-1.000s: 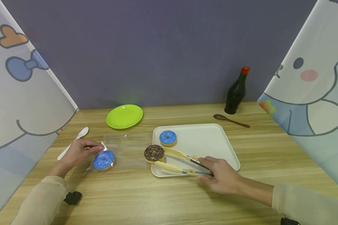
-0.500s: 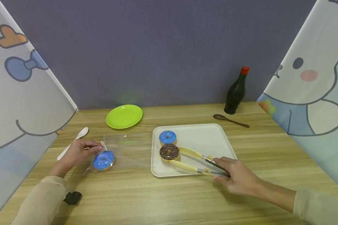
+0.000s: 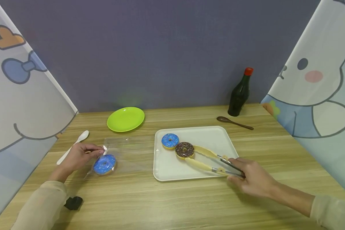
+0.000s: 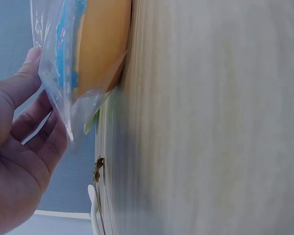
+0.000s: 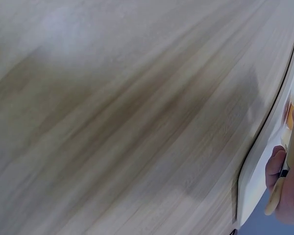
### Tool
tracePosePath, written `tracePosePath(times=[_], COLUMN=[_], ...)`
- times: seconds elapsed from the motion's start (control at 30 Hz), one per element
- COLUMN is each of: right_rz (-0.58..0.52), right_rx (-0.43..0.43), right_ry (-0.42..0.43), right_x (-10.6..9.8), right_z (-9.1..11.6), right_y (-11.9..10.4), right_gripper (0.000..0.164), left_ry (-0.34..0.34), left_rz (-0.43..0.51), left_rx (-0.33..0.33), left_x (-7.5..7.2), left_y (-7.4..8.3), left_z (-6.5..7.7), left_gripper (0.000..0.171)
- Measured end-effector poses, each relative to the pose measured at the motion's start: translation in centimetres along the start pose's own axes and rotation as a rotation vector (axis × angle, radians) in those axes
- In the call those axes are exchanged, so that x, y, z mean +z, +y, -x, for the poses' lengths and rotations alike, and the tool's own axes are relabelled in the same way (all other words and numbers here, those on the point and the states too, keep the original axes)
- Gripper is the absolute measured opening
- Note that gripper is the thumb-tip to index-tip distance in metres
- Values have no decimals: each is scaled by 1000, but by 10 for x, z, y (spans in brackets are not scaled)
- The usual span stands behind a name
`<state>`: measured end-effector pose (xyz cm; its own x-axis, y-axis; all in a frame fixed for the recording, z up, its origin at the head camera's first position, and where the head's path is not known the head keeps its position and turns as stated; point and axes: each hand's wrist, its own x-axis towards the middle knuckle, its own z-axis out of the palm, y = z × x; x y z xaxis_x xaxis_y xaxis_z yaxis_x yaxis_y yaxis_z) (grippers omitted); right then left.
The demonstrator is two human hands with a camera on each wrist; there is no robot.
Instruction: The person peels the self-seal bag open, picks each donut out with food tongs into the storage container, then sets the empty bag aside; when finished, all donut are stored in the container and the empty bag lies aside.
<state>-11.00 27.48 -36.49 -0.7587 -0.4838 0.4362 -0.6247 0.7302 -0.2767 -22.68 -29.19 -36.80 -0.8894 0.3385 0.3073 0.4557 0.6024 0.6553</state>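
Note:
My left hand (image 3: pixel 80 157) pinches the edge of a clear plastic bag (image 3: pixel 135 156) lying on the table. Inside the bag is a donut with blue icing (image 3: pixel 100 166), its tan side showing in the left wrist view. With my right hand (image 3: pixel 256 177) I grip yellow-tipped tongs (image 3: pixel 199 164) over the white tray (image 3: pixel 215 137). The tong tips straddle a chocolate donut with sprinkles (image 3: pixel 180 151); whether it touches the tray I cannot tell. Close to its upper left, another blue donut (image 3: pixel 165 141) sits on the tray.
A green plate (image 3: pixel 126 119) stands at the back left, and a white spoon (image 3: pixel 82 136) lies beyond my left hand. At the back right are a dark bottle with a red cap (image 3: pixel 239 94) and a brown wooden spoon (image 3: pixel 235 123).
My right hand has moved right with the tongs, bringing the chocolate donut from the tray's left edge to farther in, beside the blue donut. My left hand stays on the bag.

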Motion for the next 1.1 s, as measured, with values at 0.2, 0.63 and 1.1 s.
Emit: tracePosePath(times=[0.2, 0.63, 1.1], right_rz=[47, 124, 151], right_rx=[24, 97, 150], right_ry=[19, 25, 0], right_x=[-1, -2, 1], right_z=[0, -8, -11], right_y=[8, 25, 25], right_gripper=[52, 53, 54], left_ry=[-1, -8, 10], left_rz=[0, 20, 28], left_rx=[-11, 4, 13], left_x=[-1, -1, 0], left_y=[0, -1, -1], left_z=[0, -1, 0], left_gripper=[7, 8, 7])
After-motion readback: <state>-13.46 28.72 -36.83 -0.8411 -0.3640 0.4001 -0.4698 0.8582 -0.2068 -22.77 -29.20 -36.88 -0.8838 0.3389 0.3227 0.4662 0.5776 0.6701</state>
